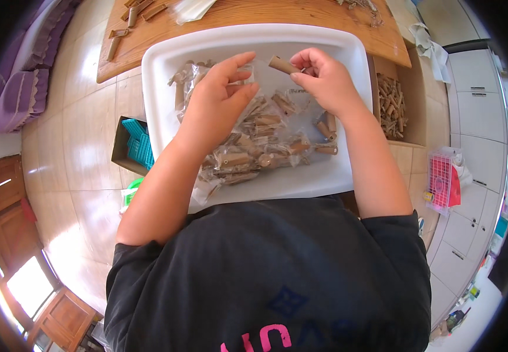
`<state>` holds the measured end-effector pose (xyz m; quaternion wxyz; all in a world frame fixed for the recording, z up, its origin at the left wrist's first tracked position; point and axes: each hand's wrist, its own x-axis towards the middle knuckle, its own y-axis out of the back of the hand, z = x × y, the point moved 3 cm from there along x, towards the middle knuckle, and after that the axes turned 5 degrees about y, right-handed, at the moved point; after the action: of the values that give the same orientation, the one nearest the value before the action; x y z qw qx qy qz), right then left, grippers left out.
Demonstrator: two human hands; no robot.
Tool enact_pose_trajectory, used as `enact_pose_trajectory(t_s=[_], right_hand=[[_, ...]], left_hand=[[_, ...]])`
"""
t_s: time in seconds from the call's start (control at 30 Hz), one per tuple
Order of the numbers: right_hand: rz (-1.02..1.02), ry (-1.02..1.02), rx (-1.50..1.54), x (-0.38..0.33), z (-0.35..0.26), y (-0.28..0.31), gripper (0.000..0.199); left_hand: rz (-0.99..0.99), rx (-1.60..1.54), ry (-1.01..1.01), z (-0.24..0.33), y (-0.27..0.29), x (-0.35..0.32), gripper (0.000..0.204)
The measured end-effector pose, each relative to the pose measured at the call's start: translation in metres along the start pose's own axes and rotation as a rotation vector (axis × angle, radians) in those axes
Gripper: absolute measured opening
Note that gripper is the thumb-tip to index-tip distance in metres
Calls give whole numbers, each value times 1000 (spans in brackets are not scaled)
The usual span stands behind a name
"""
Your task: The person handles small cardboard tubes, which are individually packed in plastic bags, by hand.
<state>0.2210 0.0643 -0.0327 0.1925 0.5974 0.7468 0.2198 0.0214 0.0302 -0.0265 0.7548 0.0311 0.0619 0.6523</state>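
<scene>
Between the fingertips and thumb of my right hand (324, 79) is a small brown tube (282, 64), tilted, with one end pointing left. My left hand (221, 97) is level with it on the left; its fingers are curved and apart from the thumb, with nothing plainly held. Below both hands lies a white plastic tub (166, 50). Many brown tubes in clear plastic bags (236, 158) are heaped in its left and middle. Several unwrapped brown tubes (325, 130) lie on the tub's right side. Part of the heap is hidden behind my left hand and forearm.
A wooden table (277, 12) stands beyond the tub, with loose brown pieces (116, 44) at its left. At the right, a cardboard box (415, 117) holds many brown tubes (390, 105). Left of the tub, a dark box (122, 141) contains teal plastic baskets (141, 146).
</scene>
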Motion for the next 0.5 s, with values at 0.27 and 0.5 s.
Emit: enact_pose_trajectory(t_s=[0.27, 0.5], right_hand=[[-202, -52, 653, -21, -30, -9, 18], [-180, -108, 628, -30, -17, -4, 13]], left_hand=[[-162, -305, 207, 9, 1, 4, 29], [-18, -414, 236, 12, 7, 7, 23]])
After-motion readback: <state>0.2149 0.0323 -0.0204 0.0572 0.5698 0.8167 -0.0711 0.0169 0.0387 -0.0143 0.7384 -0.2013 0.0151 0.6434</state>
